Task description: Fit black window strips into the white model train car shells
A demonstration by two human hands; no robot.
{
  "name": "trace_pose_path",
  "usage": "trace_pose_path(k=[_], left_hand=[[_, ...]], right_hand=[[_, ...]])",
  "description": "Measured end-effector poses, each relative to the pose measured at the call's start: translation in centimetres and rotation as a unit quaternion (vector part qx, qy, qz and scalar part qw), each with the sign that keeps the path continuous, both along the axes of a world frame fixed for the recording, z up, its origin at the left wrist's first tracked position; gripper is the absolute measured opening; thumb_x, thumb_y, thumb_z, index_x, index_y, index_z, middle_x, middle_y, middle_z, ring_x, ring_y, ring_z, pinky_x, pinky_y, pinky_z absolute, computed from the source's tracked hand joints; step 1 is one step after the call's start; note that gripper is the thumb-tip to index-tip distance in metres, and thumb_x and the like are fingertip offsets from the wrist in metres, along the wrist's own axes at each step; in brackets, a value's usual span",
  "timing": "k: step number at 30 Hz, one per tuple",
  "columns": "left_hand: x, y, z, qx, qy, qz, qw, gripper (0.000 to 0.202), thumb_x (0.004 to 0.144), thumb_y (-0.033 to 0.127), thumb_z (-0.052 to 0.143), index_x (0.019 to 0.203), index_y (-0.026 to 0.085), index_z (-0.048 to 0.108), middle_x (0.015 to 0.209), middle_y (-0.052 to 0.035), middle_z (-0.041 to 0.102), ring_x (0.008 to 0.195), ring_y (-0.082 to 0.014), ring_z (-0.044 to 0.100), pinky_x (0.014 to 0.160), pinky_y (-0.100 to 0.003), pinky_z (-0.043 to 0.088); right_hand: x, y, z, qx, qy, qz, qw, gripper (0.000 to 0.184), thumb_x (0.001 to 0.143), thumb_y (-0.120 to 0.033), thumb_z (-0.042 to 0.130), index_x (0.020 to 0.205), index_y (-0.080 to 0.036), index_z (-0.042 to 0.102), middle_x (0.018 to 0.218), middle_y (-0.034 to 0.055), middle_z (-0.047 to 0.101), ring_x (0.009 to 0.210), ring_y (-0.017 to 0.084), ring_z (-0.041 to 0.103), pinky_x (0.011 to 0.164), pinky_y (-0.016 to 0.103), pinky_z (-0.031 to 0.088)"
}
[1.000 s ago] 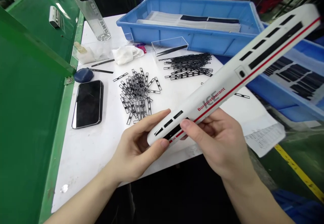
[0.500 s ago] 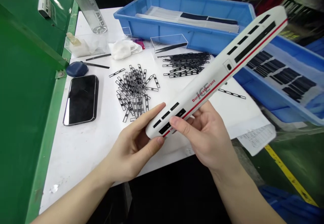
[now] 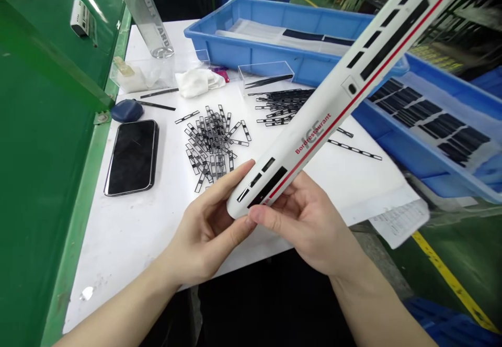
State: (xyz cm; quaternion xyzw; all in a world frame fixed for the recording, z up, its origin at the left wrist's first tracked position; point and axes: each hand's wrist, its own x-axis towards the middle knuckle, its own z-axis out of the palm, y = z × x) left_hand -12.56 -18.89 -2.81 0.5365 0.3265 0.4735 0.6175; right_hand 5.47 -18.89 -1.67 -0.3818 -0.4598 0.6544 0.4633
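Observation:
Both hands hold a long white toy train body (image 3: pixel 325 111) with a red stripe, black windows and "ICE Bordrestaurant" lettering, tilted up toward the upper right. My left hand (image 3: pixel 214 226) is wrapped round its lower end. With the thumb near that end's bottom edge, my right hand (image 3: pixel 309 221) grips the train from the right side; its other fingers are partly hidden behind it. Just beyond my left hand lies a loose heap of short black-framed window strips (image 3: pixel 212 137). Longer black strips (image 3: pixel 280 103) are piled farther back, partly covered by the train.
A phone (image 3: pixel 132 157) and a dark blue rounded object (image 3: pixel 127 110) lie at left. Behind stand a clear bottle (image 3: pixel 151 22), white tissue (image 3: pixel 198 81), and a clear box (image 3: pixel 266 75) with tweezers. Blue bins (image 3: pixel 251 56) line the back and right. A green wall (image 3: pixel 27 127) borders the left.
The train's upper end has risen and turned a little steeper. My right hand has shifted slightly down and left along it, its thumb now nearer my left thumb. The view has shifted slightly.

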Motion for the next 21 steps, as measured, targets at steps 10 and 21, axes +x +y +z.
trace_pose_path(k=[10,21], left_hand=[[-0.4,0.3,-0.5,-0.009,-0.053,-0.058,0.997,0.064,0.095,0.014,0.075,0.155,0.031,0.058,0.162,-0.0068,0.058,0.151,-0.0261,0.052,0.123,-0.032,0.046],[-0.8,1.2,0.1,-0.095,-0.157,0.034,0.982,0.032,0.097,0.037,0.068,0.120,0.016,0.076,0.092,-0.0106,0.085,0.079,-0.0238,0.082,0.078,-0.033,0.066]], right_hand=[[0.8,-0.4,0.6,0.004,-0.009,-0.019,1.000,0.034,0.082,-0.019,0.090,0.110,-0.021,0.070,0.099,0.0028,0.083,0.094,0.019,0.081,0.083,0.030,0.068],[17.4,0.3,5.5,0.367,-0.608,-0.071,0.701,0.014,0.099,-0.039,0.064,0.098,-0.025,0.065,0.068,0.0020,0.071,0.045,0.020,0.064,0.036,0.031,0.044]])
